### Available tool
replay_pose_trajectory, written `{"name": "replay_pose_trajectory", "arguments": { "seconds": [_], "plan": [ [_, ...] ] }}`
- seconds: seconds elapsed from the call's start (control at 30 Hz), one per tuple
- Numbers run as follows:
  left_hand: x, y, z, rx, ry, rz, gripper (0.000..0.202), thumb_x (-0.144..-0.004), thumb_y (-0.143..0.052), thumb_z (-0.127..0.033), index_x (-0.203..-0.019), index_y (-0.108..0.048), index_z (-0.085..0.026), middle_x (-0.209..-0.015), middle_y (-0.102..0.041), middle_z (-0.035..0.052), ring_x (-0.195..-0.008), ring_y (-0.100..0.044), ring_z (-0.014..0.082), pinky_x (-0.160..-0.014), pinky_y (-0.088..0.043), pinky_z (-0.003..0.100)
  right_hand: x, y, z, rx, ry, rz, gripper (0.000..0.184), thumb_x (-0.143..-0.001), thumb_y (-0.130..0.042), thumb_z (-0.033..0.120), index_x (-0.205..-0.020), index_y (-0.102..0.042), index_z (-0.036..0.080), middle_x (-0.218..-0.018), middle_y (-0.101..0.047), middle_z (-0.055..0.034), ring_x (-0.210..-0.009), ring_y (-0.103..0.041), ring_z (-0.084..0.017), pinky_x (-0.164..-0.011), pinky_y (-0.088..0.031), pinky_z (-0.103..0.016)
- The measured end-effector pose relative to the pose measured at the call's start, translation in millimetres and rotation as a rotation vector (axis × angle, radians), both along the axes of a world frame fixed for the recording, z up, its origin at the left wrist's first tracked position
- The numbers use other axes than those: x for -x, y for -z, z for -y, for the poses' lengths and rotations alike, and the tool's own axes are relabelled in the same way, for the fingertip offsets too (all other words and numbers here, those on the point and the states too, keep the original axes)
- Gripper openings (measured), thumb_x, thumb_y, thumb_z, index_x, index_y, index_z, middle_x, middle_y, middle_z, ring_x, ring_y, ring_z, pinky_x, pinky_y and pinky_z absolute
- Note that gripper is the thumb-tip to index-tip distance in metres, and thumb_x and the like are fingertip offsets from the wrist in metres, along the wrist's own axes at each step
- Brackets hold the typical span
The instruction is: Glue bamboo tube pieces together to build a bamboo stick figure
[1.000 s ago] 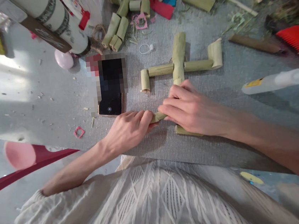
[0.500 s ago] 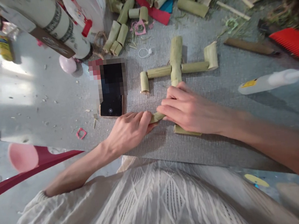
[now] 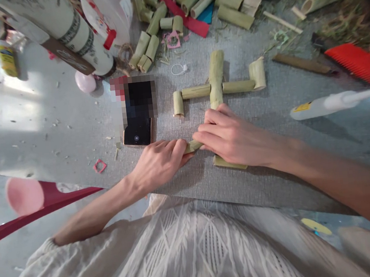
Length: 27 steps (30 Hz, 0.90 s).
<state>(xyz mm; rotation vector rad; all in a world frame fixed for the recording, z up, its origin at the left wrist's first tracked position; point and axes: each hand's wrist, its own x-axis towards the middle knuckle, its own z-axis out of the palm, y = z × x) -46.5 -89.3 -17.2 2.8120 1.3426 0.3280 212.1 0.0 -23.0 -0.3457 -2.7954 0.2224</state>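
- Both ends of a short, pale green stalk piece point(image 3: 193, 146) were held near the front edge of a gray, textured table point(image 3: 82, 140).
- The left hand point(image 3: 161, 162) grasped one end, the right hand point(image 3: 229, 136) pinched the other while covering part of a cross-shaped assembly of pale green stalk tubes point(image 3: 216, 64).
- A black, gold-edged smartphone point(image 3: 137, 132), partly pixelated, lay leftward.
- A white plastic bottle point(image 3: 314, 108) lay rightward; cut green stalk tubes point(image 3: 235, 17) were heaped beyond.
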Motion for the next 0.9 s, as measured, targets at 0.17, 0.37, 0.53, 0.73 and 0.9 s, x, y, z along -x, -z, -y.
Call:
{"name": "replay_pose_trajectory", "arguments": {
  "seconds": [0.17, 0.37, 0.53, 0.73, 0.9],
  "plan": [
    [0.1, 0.5, -0.4, -0.008, 0.004, 0.003, 0.039, -0.127, -0.046, -0.040, -0.092, -0.048, -0.023, -0.069, -0.061, -0.0037, -0.055, -0.053, 0.0132, -0.056, -0.037, 0.033, -0.3, 0.8, 0.1, -0.008, -0.006, -0.006, 0.023, -0.117, -0.052, 0.017, -0.098, -0.066, 0.018, -0.092, -0.063, -0.0058, -0.100, -0.047, -0.026, -0.092, -0.041, -0.042],
    [0.0, 1.3, 0.0, -0.014, 0.004, 0.007, 0.039, -0.127, -0.045, -0.040, -0.092, -0.049, -0.023, -0.070, -0.061, -0.0037, -0.054, -0.052, 0.0133, -0.054, -0.037, 0.033, 0.1, 0.2, 0.3, -0.020, 0.000, 0.003, 0.025, -0.117, -0.051, 0.016, -0.098, -0.068, 0.018, -0.092, -0.065, -0.0062, -0.100, -0.046, -0.025, -0.092, -0.041, -0.042],
    [-0.4, -1.3, 0.1, 0.031, 0.003, 0.025, 0.038, -0.126, -0.046, -0.040, -0.092, -0.049, -0.023, -0.072, -0.063, -0.0035, -0.056, -0.053, 0.0129, -0.056, -0.039, 0.032, -3.0, 0.0, 0.1, -0.029, 0.003, -0.002, 0.029, -0.119, -0.049, 0.020, -0.099, -0.070, 0.019, -0.092, -0.069, -0.0060, -0.099, -0.050, -0.025, -0.090, -0.039, -0.042],
    [-1.0, -9.8, 0.0, 0.141, -0.061, 0.049, 0.042, -0.126, -0.045, -0.048, -0.093, -0.052, -0.023, -0.069, -0.064, -0.0032, -0.053, -0.054, 0.0137, -0.054, -0.031, 0.033, -6.7, -4.7, 2.3, -0.035, 0.039, 0.043, 0.026, -0.119, -0.052, 0.025, -0.109, -0.075, 0.016, -0.095, -0.074, -0.0076, -0.104, -0.058, -0.028, -0.089, -0.033, -0.044],
    [0.5, -16.1, 1.0, 0.306, -0.130, 0.121, 0.050, -0.124, -0.045, -0.057, -0.089, -0.055, -0.023, -0.060, -0.056, -0.0049, -0.046, -0.045, 0.0123, -0.051, -0.019, 0.033, -3.9, -10.7, 3.9, -0.003, 0.054, 0.023, 0.019, -0.114, -0.062, 0.031, -0.112, -0.075, 0.017, -0.101, -0.078, -0.0097, -0.107, -0.059, -0.031, -0.091, -0.032, -0.045]
  ]
}}
